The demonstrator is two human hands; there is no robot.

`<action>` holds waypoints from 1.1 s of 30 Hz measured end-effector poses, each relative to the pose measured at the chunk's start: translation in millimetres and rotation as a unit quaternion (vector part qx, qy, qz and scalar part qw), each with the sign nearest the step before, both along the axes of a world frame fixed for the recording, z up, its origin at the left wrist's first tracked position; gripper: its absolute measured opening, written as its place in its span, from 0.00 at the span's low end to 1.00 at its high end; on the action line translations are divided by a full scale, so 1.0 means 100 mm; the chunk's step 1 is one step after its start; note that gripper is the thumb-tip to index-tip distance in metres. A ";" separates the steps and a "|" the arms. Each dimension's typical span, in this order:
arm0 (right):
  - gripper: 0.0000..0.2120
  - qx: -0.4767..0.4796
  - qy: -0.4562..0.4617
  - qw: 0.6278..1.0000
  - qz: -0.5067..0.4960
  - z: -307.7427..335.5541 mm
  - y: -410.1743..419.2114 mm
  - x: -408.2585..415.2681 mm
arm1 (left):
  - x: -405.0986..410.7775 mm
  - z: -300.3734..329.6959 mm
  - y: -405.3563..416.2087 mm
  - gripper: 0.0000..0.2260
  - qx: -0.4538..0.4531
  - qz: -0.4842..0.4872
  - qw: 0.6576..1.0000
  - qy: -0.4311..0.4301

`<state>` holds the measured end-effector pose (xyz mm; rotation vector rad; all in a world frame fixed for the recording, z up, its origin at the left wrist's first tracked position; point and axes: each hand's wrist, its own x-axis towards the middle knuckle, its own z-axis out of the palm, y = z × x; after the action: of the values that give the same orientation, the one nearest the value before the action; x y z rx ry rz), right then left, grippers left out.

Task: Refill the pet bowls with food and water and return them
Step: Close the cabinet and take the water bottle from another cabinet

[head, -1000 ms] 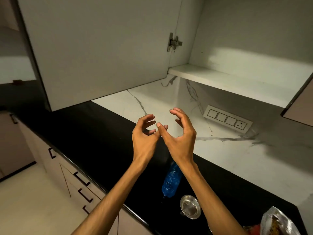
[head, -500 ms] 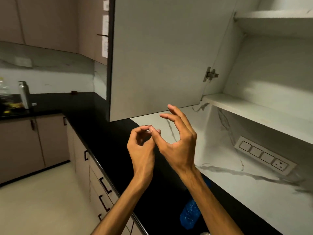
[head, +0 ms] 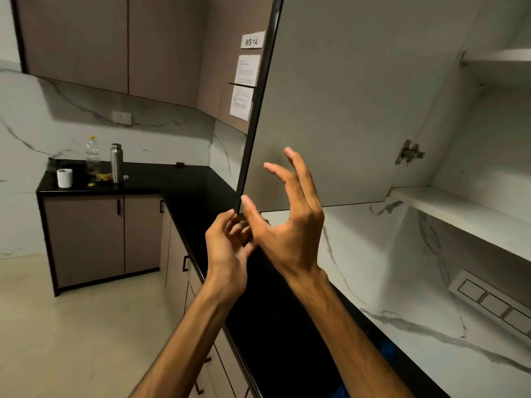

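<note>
My two hands are raised together in front of the lower corner of an open upper cabinet door (head: 330, 110). My left hand (head: 228, 248) has its fingers curled in and holds nothing; its fingertips lie against the base of my right thumb. My right hand (head: 290, 222) is spread with bent fingers and is empty, its thumb tip just below the door's corner. A sliver of the blue bottle (head: 386, 349) shows on the black counter (head: 201, 191) behind my right forearm. No pet bowl or food bag is in view.
The open cabinet has bare white shelves (head: 459, 214) at right, with a switch panel (head: 494, 303) on the marble wall below. On the far counter stand a plastic bottle (head: 92, 153), a steel flask (head: 116, 162) and a white cup (head: 64, 177). Drawers run below the counter edge.
My view has swung up and to the left, so the steel bowl and food bag have left the frame. Both hands rose toward the door's lower corner, and my right fingers spread wider.
</note>
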<state>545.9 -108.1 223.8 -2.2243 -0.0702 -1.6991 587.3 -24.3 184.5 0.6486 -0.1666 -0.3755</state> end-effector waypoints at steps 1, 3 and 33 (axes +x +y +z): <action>0.26 -0.001 -0.003 1.000 -0.001 0.01 0.01 0.02 | 0.01 0.05 0.03 0.12 -0.011 -0.019 1.000 0.009; 0.27 -0.005 -0.010 1.000 -0.003 0.03 0.03 0.07 | 0.03 0.14 0.06 0.13 -0.026 -0.047 0.998 0.015; 0.36 -0.004 -0.049 0.997 -0.055 0.08 -0.07 -0.34 | -0.24 0.10 -0.36 0.24 -0.066 -0.250 0.965 -0.048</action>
<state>512.1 -115.5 231.8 -2.1878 0.0223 -1.8681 563.2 -60.5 194.6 0.4870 -0.4478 -0.8134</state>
